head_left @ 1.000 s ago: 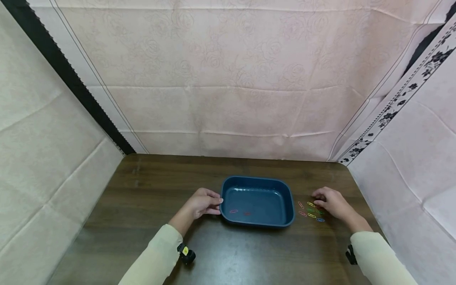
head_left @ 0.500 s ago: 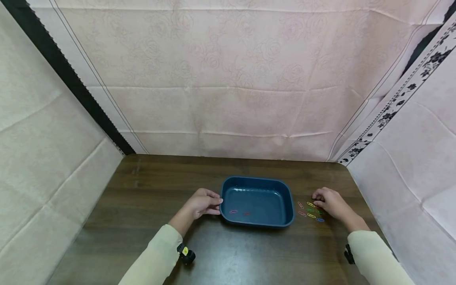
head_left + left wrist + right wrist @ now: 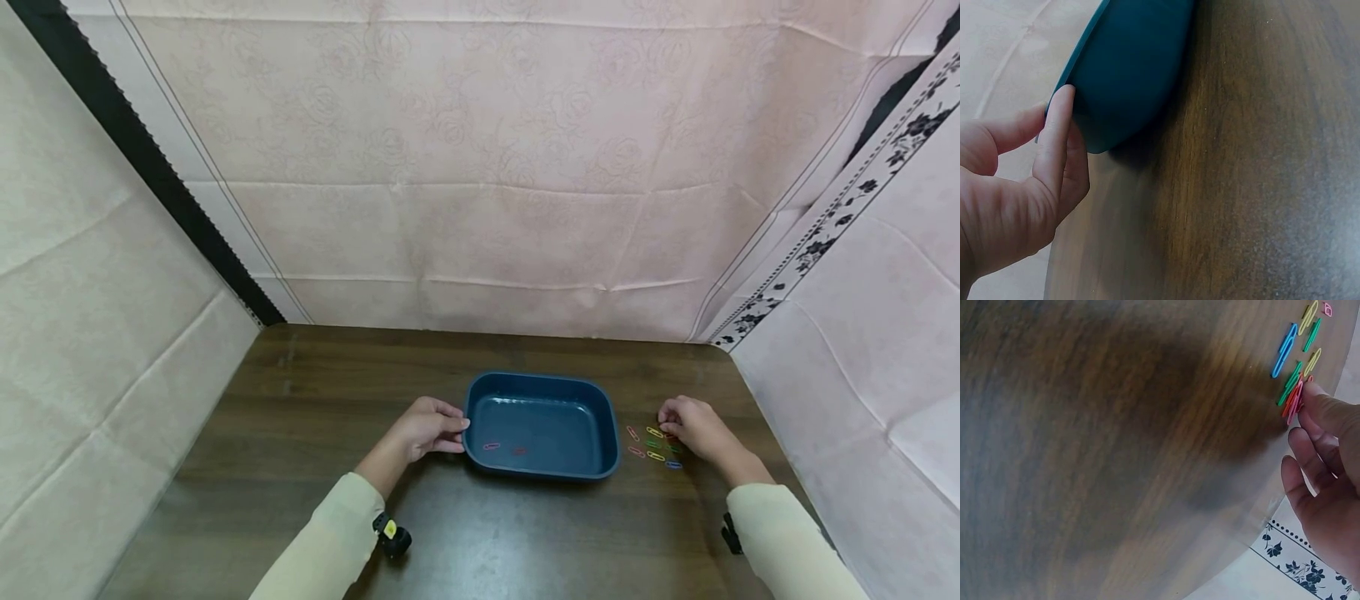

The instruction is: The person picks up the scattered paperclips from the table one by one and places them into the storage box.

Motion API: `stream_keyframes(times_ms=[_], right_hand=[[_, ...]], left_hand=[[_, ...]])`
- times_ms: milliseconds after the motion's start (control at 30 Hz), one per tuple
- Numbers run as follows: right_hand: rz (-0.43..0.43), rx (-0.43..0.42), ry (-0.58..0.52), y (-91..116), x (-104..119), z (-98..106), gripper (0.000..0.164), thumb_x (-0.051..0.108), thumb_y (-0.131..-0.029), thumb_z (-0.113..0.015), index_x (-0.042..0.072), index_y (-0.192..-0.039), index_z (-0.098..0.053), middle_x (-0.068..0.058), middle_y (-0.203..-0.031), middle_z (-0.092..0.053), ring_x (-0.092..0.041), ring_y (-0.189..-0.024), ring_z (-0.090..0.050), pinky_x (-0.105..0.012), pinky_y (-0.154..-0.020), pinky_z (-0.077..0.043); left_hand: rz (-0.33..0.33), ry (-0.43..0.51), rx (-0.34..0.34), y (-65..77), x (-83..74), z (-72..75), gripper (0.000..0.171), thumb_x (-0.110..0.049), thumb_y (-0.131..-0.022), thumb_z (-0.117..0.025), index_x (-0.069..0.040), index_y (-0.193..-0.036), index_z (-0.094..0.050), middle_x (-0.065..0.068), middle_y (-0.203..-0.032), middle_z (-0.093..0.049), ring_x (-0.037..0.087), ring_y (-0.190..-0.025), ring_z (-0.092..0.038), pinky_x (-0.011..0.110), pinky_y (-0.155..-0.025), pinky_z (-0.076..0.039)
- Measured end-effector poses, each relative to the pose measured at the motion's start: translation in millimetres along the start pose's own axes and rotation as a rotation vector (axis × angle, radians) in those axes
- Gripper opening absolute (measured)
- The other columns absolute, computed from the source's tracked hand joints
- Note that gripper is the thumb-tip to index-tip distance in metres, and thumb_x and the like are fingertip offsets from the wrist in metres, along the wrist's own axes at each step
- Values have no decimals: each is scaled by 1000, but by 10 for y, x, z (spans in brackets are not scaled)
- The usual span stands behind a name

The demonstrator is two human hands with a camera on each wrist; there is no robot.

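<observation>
A dark blue tray (image 3: 555, 431) sits on the wooden table. My left hand (image 3: 431, 430) pinches its left rim, with the thumb and fingers on either side of it in the left wrist view. Inside the tray lie a pink paper clip (image 3: 491, 446) and a red one. To its right, several coloured paper clips are spread out, among them a blue paper clip (image 3: 1284, 351). At the far side of these, my right hand (image 3: 701, 428) pinches a red paper clip (image 3: 1310, 379) between thumb and index finger, mostly hidden by them. Red and pink clips (image 3: 1294, 403) lie against the fingertips.
The brown table (image 3: 510, 533) runs to a back edge at a pale patterned cloth wall (image 3: 480, 208). More cloth hangs at left and right. A black camera (image 3: 393, 540) is strapped to the left wrist, another to the right.
My right hand has shifted very slightly among the paper clips, its fingers drawing a little closer together, and the forearm has moved slightly left. My left hand and the tray hold still.
</observation>
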State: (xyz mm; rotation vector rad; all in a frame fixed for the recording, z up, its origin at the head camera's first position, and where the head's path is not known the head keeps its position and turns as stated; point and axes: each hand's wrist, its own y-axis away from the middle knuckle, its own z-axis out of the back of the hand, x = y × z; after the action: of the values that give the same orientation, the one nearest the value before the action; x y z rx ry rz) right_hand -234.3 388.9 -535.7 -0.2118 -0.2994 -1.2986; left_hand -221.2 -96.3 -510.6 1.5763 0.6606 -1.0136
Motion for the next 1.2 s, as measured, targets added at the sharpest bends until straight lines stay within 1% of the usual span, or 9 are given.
stream_keyframes(times_ms=[167, 433, 567, 900, 1100, 1200], right_hand=[[-13, 9, 8, -4, -3, -7, 18, 2, -92, -74, 12, -81, -64, -1, -80, -55, -16, -73, -51, -32, -64, -45], [-10, 30, 16, 5, 27, 8, 20, 2, -93, -72, 12, -81, -61, 0, -78, -55, -16, -73, -49, -30, -64, -41], [-8, 30, 12, 8, 31, 10, 19, 3, -93, -72, 12, -82, -61, 0, -77, -55, -16, -73, -49, -31, -64, -42], [7, 10, 11, 9, -1, 4, 18, 3, -93, -72, 14, -81, -64, 1, -78, -56, -15, -73, -49, -30, -65, -43], [24, -16, 12, 18, -13, -8, 19, 3, -93, -73, 14, -80, -64, 3, -78, -56, -15, -74, -49, -32, -66, -44], [26, -14, 5, 29, -9, -8, 19, 3, -93, -73, 14, -80, -64, 3, -78, -56, -15, -74, -49, -32, -66, -44]], left_hand=[[0, 2, 3, -12, 3, 0, 30, -7, -98, -69, 9, -122, -60, 20, -98, -67, 20, -77, -70, 36, -74, -66], [-2, 5, 3, -21, 11, -5, 28, -6, -99, -68, 9, -121, -61, 18, -95, -67, 19, -75, -69, 36, -74, -67], [-9, 7, 1, -21, 8, -3, 27, -6, -99, -68, 9, -121, -61, 19, -95, -67, 18, -74, -69, 36, -73, -67], [-17, 8, 2, -20, 2, 1, 27, -6, -99, -68, 9, -120, -62, 19, -95, -68, 18, -75, -70, 36, -73, -67], [-13, 9, 5, -18, 8, 5, 27, -5, -99, -68, 10, -121, -61, 20, -96, -68, 18, -75, -70, 36, -74, -67], [-6, 11, 7, -14, 7, 6, 29, -6, -99, -68, 10, -122, -61, 21, -98, -67, 18, -75, -70, 35, -74, -67]])
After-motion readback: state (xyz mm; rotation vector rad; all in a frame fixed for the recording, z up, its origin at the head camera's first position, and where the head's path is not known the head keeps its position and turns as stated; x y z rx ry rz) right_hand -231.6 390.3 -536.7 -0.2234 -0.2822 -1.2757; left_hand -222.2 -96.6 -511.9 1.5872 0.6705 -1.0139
